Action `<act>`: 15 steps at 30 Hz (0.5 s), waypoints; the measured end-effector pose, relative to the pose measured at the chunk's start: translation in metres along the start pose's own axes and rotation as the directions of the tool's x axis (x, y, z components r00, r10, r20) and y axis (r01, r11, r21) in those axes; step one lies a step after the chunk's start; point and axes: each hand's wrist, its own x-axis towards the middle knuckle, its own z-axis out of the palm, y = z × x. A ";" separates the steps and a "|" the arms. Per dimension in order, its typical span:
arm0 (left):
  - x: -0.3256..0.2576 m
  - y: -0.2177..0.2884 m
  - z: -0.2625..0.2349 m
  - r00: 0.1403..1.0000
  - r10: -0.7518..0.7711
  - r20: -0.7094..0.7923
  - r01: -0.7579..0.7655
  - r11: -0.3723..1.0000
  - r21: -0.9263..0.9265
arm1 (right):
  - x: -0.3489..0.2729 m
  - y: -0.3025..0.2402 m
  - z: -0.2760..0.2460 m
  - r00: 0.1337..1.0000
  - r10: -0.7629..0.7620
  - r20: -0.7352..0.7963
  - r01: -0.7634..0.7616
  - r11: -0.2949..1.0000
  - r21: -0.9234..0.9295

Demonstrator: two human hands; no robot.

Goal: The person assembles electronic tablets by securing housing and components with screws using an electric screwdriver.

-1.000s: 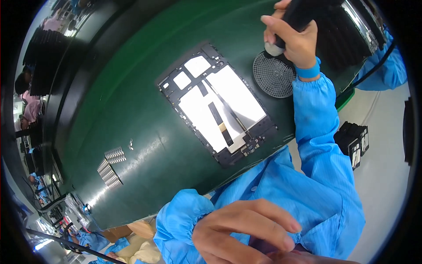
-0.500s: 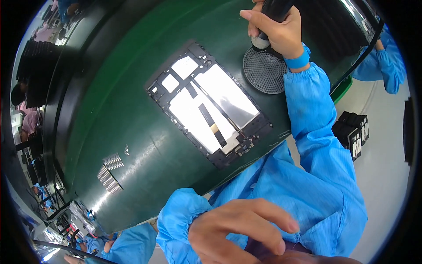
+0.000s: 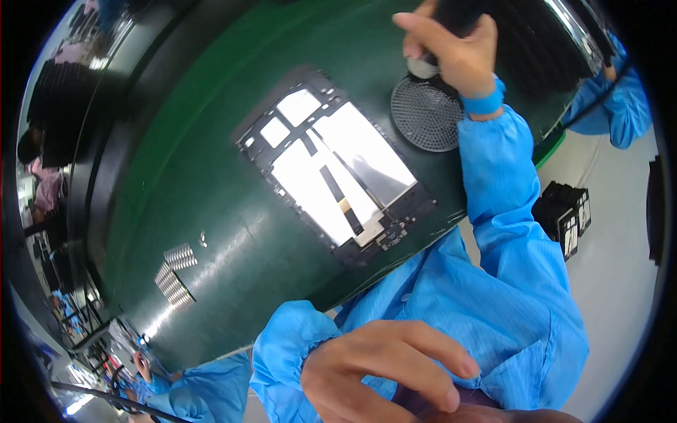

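Above the round mesh disc (image 3: 425, 113), the right hand (image 3: 451, 49) clenches a dark tool (image 3: 455, 13) — it could slip; left hand (image 3: 384, 370) curled, grasping nothing visible.

Dark tool (image 3: 451, 14) upright over round mesh disc (image 3: 427, 113)

A green bench mat (image 3: 211, 176) carries a tablet frame (image 3: 331, 166), a round mesh disc (image 3: 423, 116) and spring strips (image 3: 173, 271) near its left edge.

I'm on an electronics assembly line: green conveyor belt (image 3: 197, 162), my blue cleanroom sleeve (image 3: 508, 211), co-workers far left.
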 end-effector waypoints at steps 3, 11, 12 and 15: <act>-0.011 0.003 -0.008 0.993 0.074 0.093 -0.072 0.997 -0.027 | -0.004 -0.019 0.009 0.984 -0.175 -0.025 0.176 0.983 0.055; -0.022 0.027 -0.020 0.979 0.144 0.145 -0.138 0.989 -0.050 | -0.035 -0.025 0.086 0.765 -0.295 0.573 0.277 0.953 0.120; -0.026 0.030 -0.021 0.978 0.156 0.138 -0.151 0.987 -0.047 | -0.048 -0.045 0.117 0.898 -0.056 0.437 -0.041 0.977 0.209; -0.036 0.030 -0.020 0.974 0.191 0.120 -0.180 0.979 -0.096 | -0.052 -0.035 0.139 0.813 0.132 0.567 -0.431 0.790 0.435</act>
